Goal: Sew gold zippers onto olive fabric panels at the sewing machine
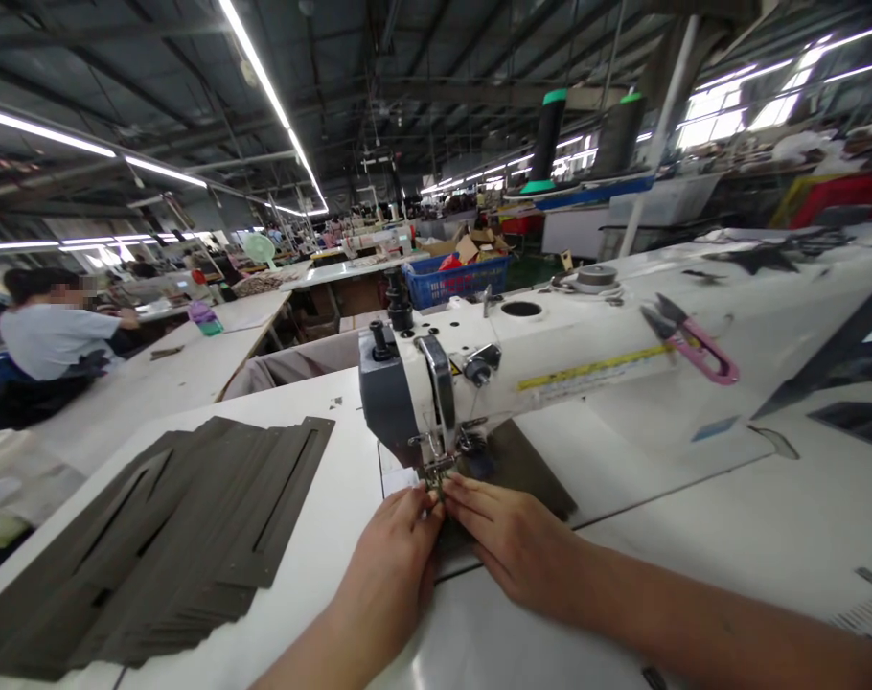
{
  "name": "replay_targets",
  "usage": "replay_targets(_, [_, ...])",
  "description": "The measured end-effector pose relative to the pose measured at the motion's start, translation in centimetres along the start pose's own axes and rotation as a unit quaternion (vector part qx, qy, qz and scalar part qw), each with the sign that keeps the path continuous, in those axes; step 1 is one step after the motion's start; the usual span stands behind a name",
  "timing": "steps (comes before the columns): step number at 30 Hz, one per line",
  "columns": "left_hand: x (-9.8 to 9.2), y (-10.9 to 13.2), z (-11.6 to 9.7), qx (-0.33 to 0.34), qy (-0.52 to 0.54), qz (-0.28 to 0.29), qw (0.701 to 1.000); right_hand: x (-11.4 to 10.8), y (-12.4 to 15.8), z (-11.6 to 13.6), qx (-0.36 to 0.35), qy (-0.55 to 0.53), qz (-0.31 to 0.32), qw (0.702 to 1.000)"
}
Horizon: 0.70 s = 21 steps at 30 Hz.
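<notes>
A white sewing machine (508,359) stands in front of me, its presser foot (440,465) just beyond my fingertips. Under and right of the foot lies a dark olive fabric panel (526,470). My left hand (397,546) is closed, thumb and fingers pinching at the panel's near part by the foot. Close beside it, my right hand (512,537) has its fingers bent together on the same panel, the tips almost meeting the left ones. The exact edge they grip is hidden by the fingers. To the left, a fanned stack of dark slotted fabric panels (192,527) lies on the table.
Pink-handled thread snips (695,340) rest against the machine arm, above a yellow measuring tape (594,368). Thread cones (547,144) stand on a rack behind. A blue crate (454,280) sits past the machine. Another person (58,326) works at the far left.
</notes>
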State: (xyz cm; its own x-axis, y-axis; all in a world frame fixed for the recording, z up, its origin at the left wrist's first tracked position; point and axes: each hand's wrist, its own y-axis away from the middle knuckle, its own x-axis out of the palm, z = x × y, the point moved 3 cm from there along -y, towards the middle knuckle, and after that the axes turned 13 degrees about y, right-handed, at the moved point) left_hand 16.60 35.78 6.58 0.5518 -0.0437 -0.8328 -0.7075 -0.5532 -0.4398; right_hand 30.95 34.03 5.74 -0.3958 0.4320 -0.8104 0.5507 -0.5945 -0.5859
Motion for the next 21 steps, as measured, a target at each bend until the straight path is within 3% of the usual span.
replay_targets(3, [-0.4, 0.2, 0.2, -0.04, 0.053, -0.031, 0.997, -0.5, -0.3, -0.4, 0.068, -0.053, -0.019, 0.996])
replay_targets(5, [-0.3, 0.5, 0.3, -0.045, 0.033, -0.047, 0.997, -0.5, -0.2, -0.2, 0.09, -0.06, -0.024, 0.994])
replay_targets(11, [0.8, 0.8, -0.4, 0.057, -0.124, -0.026, 0.99, 0.3, 0.9, 1.3, -0.004, 0.09, -0.083, 0.992])
replay_targets(17, [0.2, 0.0, -0.5, 0.093, -0.135, -0.038, 0.986, 0.6, 0.6, 1.0, -0.012, 0.114, -0.089, 0.989])
replay_targets(21, [0.2, -0.6, 0.0, 0.084, -0.13, -0.034, 0.987, 0.6, 0.0, 0.6, -0.01, 0.108, -0.079, 0.991])
